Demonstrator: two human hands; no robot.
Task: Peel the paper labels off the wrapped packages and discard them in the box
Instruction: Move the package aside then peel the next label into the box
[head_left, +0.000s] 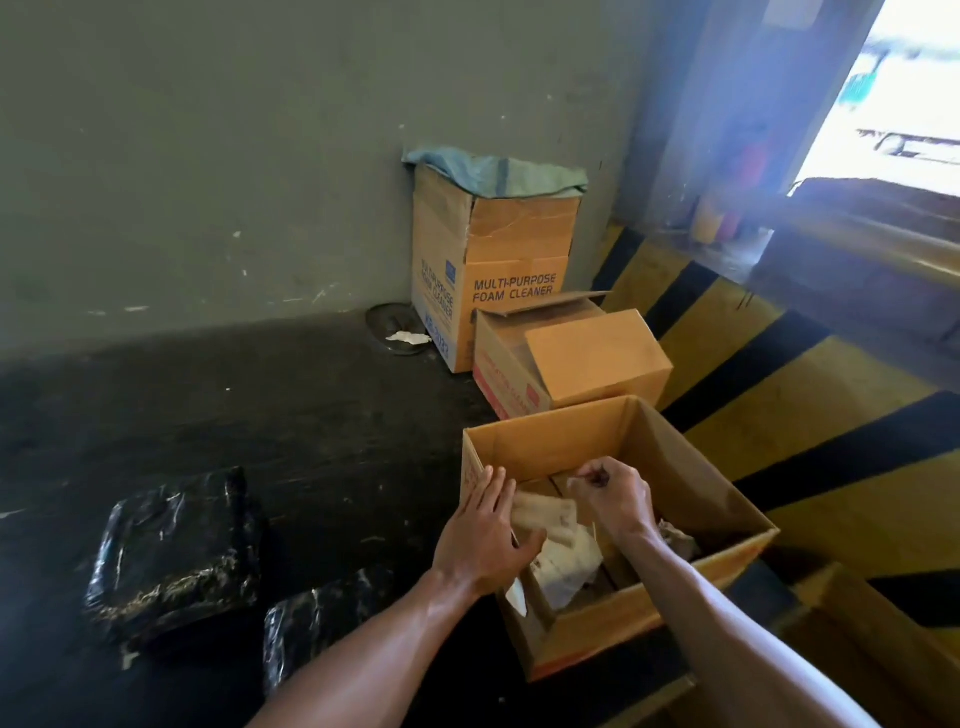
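Note:
An open cardboard box (691, 488) stands on the dark floor in front of me, with crumpled paper labels (569, 564) lying inside it. Both my hands are over its opening. My left hand (488, 535) has its fingers stretched out against a pale strip of peeled label (545, 514). My right hand (613, 496) is closed into a fist just right of that strip; I cannot see whether it pinches anything. Two packages wrapped in shiny black film lie on the floor to the left: a larger one (176, 553) and a smaller one (317, 629) near my left forearm.
Behind the open box lies a smaller carton (571, 364) and a tall "Multi-Purpose Foam Cleaner" carton (493, 270) covered by a blue-green cloth, against the grey wall. A yellow-and-black striped ramp (810, 415) rises on the right. A round drain with a paper scrap (400, 332) sits by the wall.

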